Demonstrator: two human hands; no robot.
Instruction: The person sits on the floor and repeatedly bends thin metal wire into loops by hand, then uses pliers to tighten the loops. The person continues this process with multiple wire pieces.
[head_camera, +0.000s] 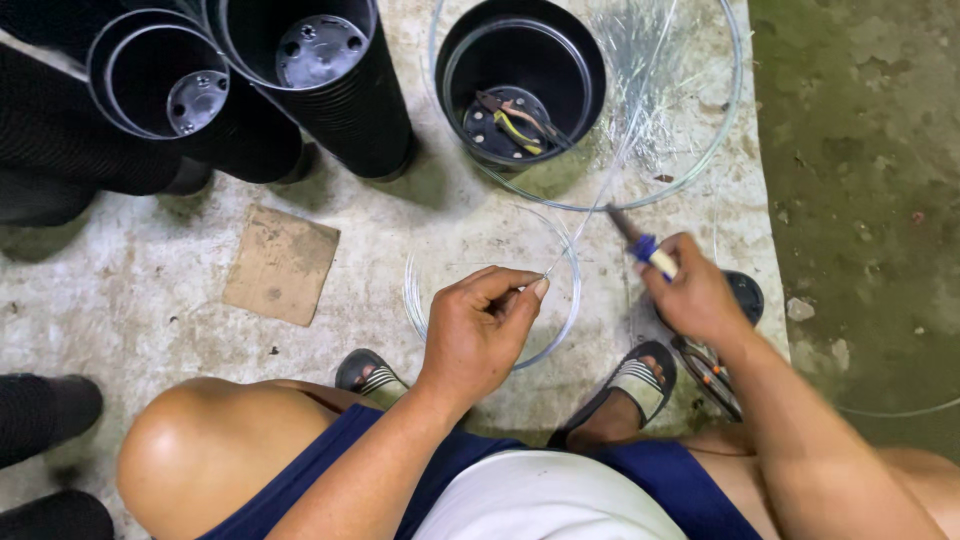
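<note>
Wire (590, 215), clear and thin, pinched at one end by left hand (480, 335), running far toward big coil (735, 110). Right hand (695, 295) clenched round tool (645, 245) with blue collar, tip just beside wire. Small coil (572, 300) lying under left hand, seemingly already wound; wire between hands looks uncut, so probably mid-job. Pliers (515, 122) resting inside far pot (520, 75); two more black pots (300, 70) far left. Cardboard scrap (280, 262) near left. Rough, stained concrete floor (150, 290); greenish, damp-looking ground (870, 180) right. Dim workspace, indoors or out hard to tell.
</note>
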